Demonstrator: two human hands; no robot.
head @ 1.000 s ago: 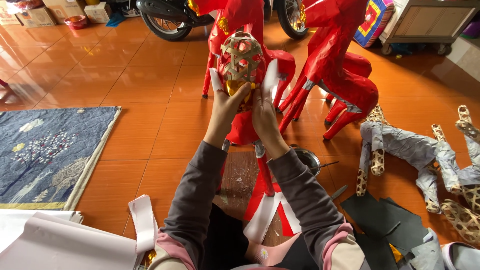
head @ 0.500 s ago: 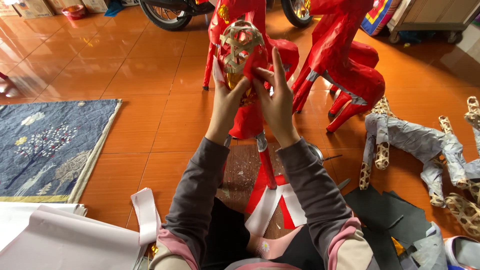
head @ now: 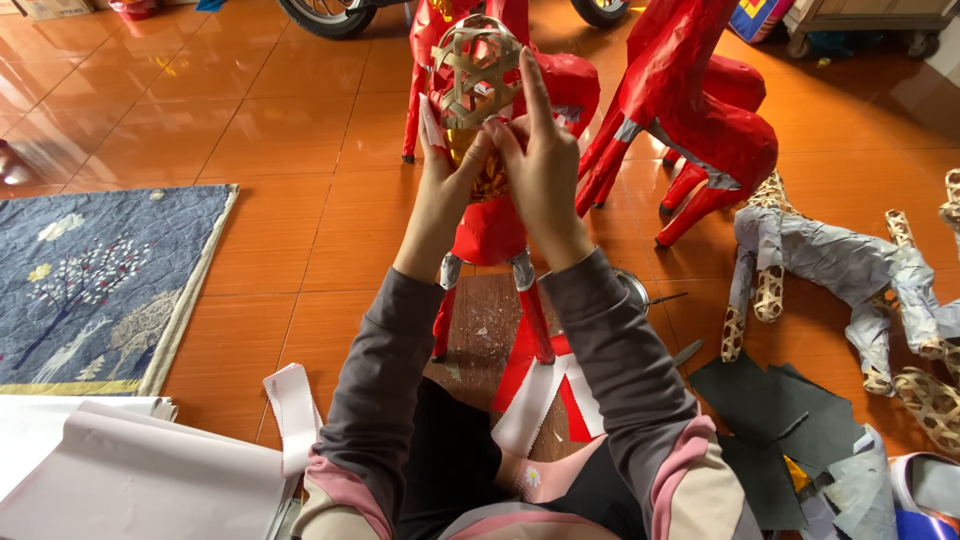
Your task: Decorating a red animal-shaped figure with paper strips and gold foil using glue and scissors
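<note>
With both hands, left hand (head: pixel 447 190) and right hand (head: pixel 545 165), closed around the woven bamboo head (head: pixel 476 65) at upper centre, pressing too hard could crush its unpapered lattice.

The woven head (head: pixel 478 62) is pale tan lattice over red paper, with what looks like gold foil below it. The paper animals (head: pixel 700 110) are bright red; another (head: pixel 840 265) is grey. The floor (head: pixel 250 120) is orange tile, the rug (head: pixel 95 275) blue with pale trees.
</note>
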